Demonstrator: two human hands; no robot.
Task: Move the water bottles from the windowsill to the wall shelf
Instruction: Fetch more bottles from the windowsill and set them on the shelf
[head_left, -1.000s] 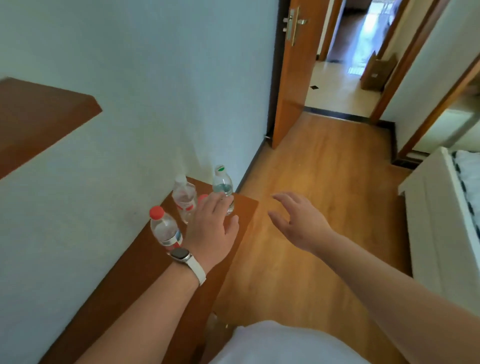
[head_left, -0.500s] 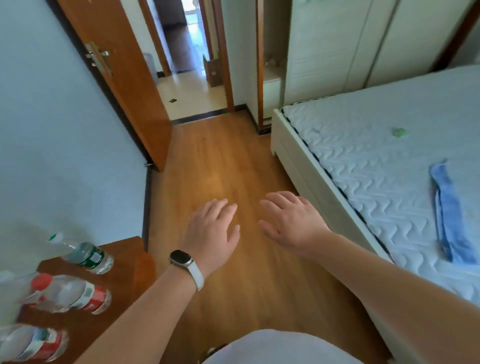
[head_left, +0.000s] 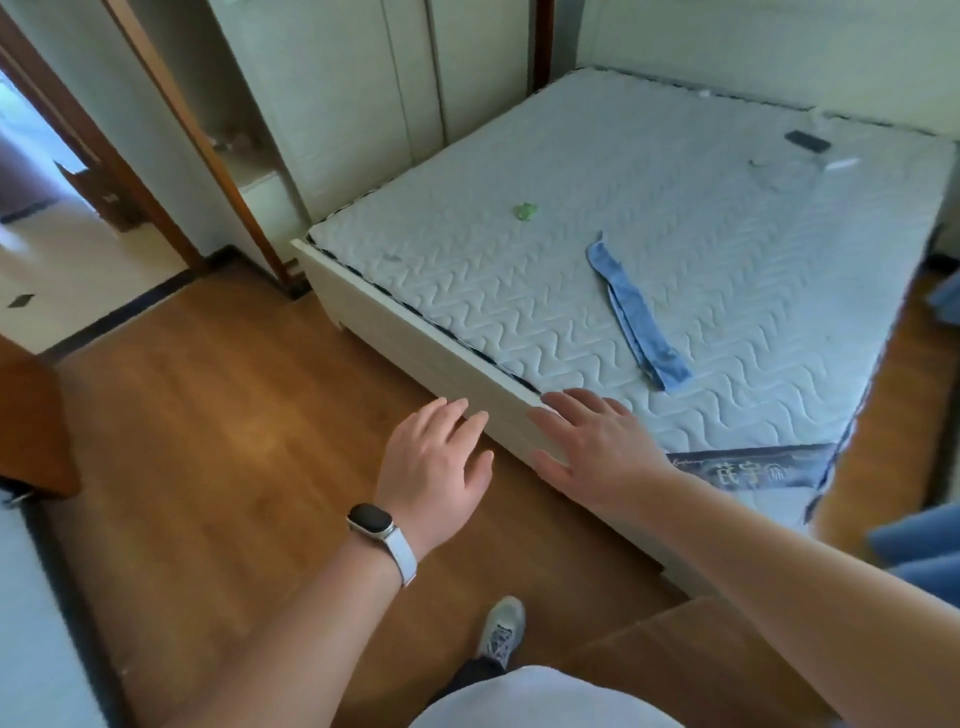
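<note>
While out of sight of water bottles, windowsill and wall shelf alike, pictured reaching above the wooden floor (head_left: 182, 441) with left hand (head_left: 436, 467) and right hand (head_left: 592, 452) outstretched, each grip apart and holding nothing. Could rap the right fingers on the bed (head_left: 727, 312) edge just below, or lose time wandering, for want of a turn toward the windowsill.

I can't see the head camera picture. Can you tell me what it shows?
Two open, empty hands reach forward, the left hand wearing a smartwatch, the right hand by the edge of a bare white mattress. A blue cloth lies on the mattress, a wooden floor is below, and no water bottles show.
</note>
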